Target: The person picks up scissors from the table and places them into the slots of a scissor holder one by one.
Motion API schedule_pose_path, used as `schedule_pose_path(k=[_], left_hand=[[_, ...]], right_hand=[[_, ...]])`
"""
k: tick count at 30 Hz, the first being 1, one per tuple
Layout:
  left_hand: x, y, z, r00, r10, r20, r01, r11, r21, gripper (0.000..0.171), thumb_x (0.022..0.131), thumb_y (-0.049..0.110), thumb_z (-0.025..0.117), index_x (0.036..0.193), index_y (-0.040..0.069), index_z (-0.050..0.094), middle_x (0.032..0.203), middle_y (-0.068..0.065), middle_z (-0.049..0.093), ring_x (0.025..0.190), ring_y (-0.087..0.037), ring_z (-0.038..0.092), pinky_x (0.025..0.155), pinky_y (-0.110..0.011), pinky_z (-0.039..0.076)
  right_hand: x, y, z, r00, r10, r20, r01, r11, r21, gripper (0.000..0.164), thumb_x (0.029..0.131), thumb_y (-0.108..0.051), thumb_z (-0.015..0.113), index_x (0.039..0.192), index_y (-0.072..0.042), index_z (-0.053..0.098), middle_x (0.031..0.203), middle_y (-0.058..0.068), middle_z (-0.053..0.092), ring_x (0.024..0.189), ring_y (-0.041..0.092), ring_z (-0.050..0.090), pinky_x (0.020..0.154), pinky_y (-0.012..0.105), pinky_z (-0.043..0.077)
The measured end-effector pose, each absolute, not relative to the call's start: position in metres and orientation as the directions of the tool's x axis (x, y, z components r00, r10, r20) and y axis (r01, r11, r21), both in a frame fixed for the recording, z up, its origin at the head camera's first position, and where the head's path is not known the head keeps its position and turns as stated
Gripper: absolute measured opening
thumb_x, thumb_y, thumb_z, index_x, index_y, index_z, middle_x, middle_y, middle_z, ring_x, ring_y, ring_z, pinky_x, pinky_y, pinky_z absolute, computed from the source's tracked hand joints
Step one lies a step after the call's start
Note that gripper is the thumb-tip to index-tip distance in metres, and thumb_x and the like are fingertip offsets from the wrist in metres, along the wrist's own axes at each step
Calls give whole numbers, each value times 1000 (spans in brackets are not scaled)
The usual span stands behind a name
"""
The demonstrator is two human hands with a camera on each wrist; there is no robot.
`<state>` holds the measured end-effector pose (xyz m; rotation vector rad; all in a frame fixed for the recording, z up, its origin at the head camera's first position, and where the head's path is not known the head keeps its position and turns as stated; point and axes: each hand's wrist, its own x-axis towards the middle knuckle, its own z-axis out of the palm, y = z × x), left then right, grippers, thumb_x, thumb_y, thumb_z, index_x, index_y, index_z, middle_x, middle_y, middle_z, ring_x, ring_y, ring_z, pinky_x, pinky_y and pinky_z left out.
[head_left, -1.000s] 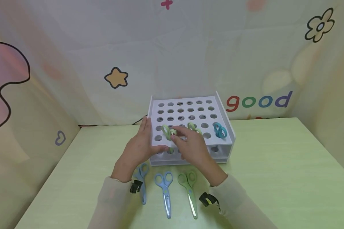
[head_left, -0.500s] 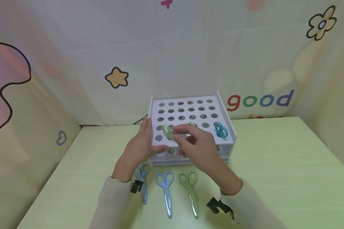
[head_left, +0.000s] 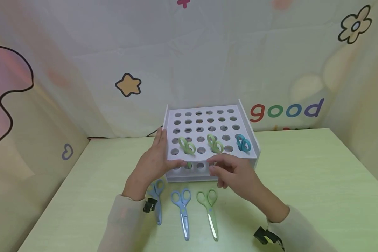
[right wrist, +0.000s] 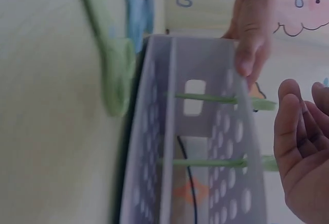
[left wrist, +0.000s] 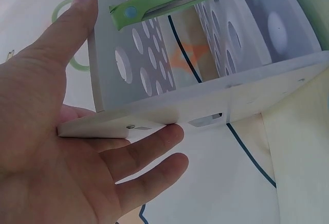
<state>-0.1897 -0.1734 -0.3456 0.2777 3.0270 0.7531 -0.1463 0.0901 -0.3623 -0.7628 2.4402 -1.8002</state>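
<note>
Green-handled scissors with metal blades (head_left: 210, 211), one pair: lying flat on the pale yellow-green table (head_left: 302, 175) at lower centre of the frame, just below the right hand (head_left: 239, 175). Long axis running nearly up and down the frame; finger loops pointing towards the rack, blade tip slanting slightly right towards the bottom edge. Loops lying just below the right fingertips and a little to their left; the right hand being the nearer of the two.

Right hand: hovering before the rack's front edge at right of centre, fingers loosely bent, thumb and forefinger slightly apart, holding nothing.

Left hand (head_left: 152, 162): bracing the rack's left side, thumb spreading along the front edge, fingers extending against the outer wall.

White perforated panel rack (head_left: 194, 134), tiered: standing at centre. Holding upright, handles uppermost, two pairs of pale-green-handled scissors (head_left: 187, 145) and, at its right, one pair of teal-handled scissors (head_left: 243, 143).

Light-blue-handled scissors (head_left: 181, 210), one pair: lying left of the green pair, roughly parallel.

Grey-blue-handled scissors (head_left: 158, 196), one pair: lying farther left, the left wrist partly covering them.
</note>
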Motion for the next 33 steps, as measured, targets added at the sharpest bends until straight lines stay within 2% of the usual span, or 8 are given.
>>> schedule_pose_path(k=[9,17,26,33], left_hand=[[-188,-175,-345,-984,177,28,167,856,489,128,80,50,84,161,2,-4,168,-13,-9,100,-29,58,70,-34,47],[-189,-175,-345,-983,179,31,170,854,492,128,81,51,83,161,3,-4,168,-12,-10,101,-29,57,72,-36,48],[-190,-173,-344,-984,175,28,166,854,492,127,81,50,84,161,4,-3,168,-12,-9,97,-28,57,69,-34,46],[-190,-173,-344,-984,178,25,167,856,489,126,81,49,83,161,3,-3,168,-13,-8,98,-29,58,70,-34,47]], right_hand=[[-149,104,-388,-880,-439,182,-337,307,-890,23,94,-6,71,116,1,70,74,1,62,57,18,60,54,28,50],[-157,108,-403,-881,-457,121,-291,322,-901,27,96,-12,70,118,4,69,85,12,68,59,19,60,56,29,51],[-165,110,-427,-857,-511,59,-313,425,-849,23,96,-12,70,115,0,71,69,4,60,48,16,57,46,30,47],[-169,112,-438,-803,-595,28,-352,437,-828,35,94,-11,72,126,2,67,76,-1,62,48,11,54,46,30,48]])
